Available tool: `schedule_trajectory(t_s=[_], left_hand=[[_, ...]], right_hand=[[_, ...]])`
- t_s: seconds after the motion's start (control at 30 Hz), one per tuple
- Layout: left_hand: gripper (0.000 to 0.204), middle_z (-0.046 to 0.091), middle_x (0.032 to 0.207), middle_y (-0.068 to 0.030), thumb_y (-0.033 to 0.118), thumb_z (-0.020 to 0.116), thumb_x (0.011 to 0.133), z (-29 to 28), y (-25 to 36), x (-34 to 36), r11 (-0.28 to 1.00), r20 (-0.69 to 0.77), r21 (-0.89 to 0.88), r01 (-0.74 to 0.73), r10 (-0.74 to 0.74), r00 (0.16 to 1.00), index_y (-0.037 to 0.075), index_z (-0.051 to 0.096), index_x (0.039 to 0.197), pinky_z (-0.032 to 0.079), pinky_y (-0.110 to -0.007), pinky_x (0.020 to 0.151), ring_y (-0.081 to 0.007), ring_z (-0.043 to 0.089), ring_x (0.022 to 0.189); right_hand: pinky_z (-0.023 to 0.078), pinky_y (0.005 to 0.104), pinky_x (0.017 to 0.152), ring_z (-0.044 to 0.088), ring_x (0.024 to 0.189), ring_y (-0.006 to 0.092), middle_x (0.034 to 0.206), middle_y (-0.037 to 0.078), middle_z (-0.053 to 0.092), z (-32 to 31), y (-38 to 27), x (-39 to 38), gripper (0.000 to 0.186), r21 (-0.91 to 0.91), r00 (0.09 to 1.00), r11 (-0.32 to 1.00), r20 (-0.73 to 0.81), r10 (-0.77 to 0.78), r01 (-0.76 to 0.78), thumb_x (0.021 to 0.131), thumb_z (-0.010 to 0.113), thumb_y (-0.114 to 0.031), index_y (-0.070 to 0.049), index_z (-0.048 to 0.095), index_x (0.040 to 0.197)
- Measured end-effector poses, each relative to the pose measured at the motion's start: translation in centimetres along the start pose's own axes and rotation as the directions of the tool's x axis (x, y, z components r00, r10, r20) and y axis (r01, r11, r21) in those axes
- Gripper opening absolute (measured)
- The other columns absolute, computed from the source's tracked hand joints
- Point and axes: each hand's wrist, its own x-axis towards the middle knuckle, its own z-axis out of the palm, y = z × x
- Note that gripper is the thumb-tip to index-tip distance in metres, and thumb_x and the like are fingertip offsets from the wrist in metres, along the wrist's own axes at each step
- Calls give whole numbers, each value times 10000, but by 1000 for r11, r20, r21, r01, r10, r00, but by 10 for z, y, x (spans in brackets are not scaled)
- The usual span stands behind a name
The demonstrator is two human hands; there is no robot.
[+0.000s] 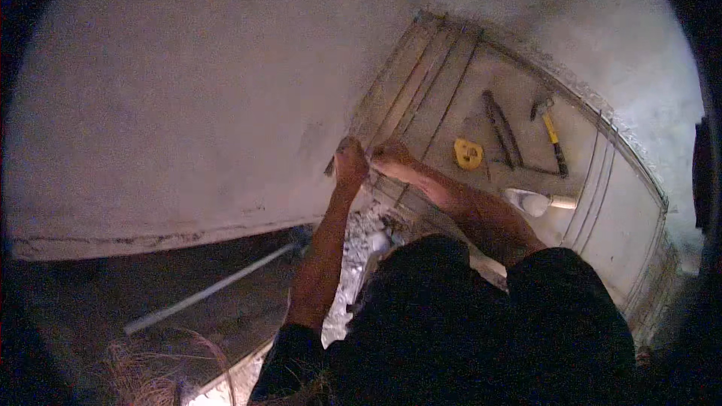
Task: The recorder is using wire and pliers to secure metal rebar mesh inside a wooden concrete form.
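Note:
My left hand (350, 162) is closed at the foot of the pale wall, with a short dark piece poking out on its left side; its kind is too dim to tell. Close beside it my right hand (391, 156) is also closed, over the end of the thin metal bars (430, 79) that run along the panel's left side. What its fingers hold, if anything, is hidden. To the right of my hands, a yellow tape measure (468, 154) lies on the light panel (474, 116).
Beyond the tape measure lie a long dark tool (502, 129) and a hammer (553, 135) with a yellow and black handle. A trowel (535, 201) rests nearer my knees. More bars (594, 188) cross the right side. A pale pole (210, 288) and tangled wire (135, 368) are at lower left.

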Motion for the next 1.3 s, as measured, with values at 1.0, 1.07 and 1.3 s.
schedule_trajectory(t_s=[1.0, 1.07, 1.3], left_hand=[[386, 587, 876, -149, 80, 541, 704, 7, 5, -23, 753, -325, -653, 74, -368, 871, 75, 442, 1077, 389, -406, 749, -313, 544, 865], [402, 569, 921, -164, 83, 539, 699, 17, -5, -18, 838, -426, -545, 6, -283, 859, 74, 440, 1088, 392, -407, 757, -314, 538, 876], [391, 565, 962, -165, 143, 594, 687, 12, -5, 17, 888, -169, -418, 191, -283, 944, 96, 503, 1064, 404, -443, 785, -340, 543, 862]], right_hand=[[467, 349, 626, 602, 661, 241, 688, 116, 619, -36, -25, 43, 216, -399, 978, 900, 177, -115, 178, 654, 615, -239, -31, 623, 713], [469, 345, 613, 601, 644, 245, 670, 113, 616, -31, -18, 43, 181, -558, 969, 803, 228, -93, 208, 640, 604, -205, -31, 620, 688], [476, 371, 603, 594, 631, 286, 626, 124, 599, -1, 35, 33, 123, -313, 901, 849, 66, -428, 426, 615, 610, -175, -52, 614, 624]])
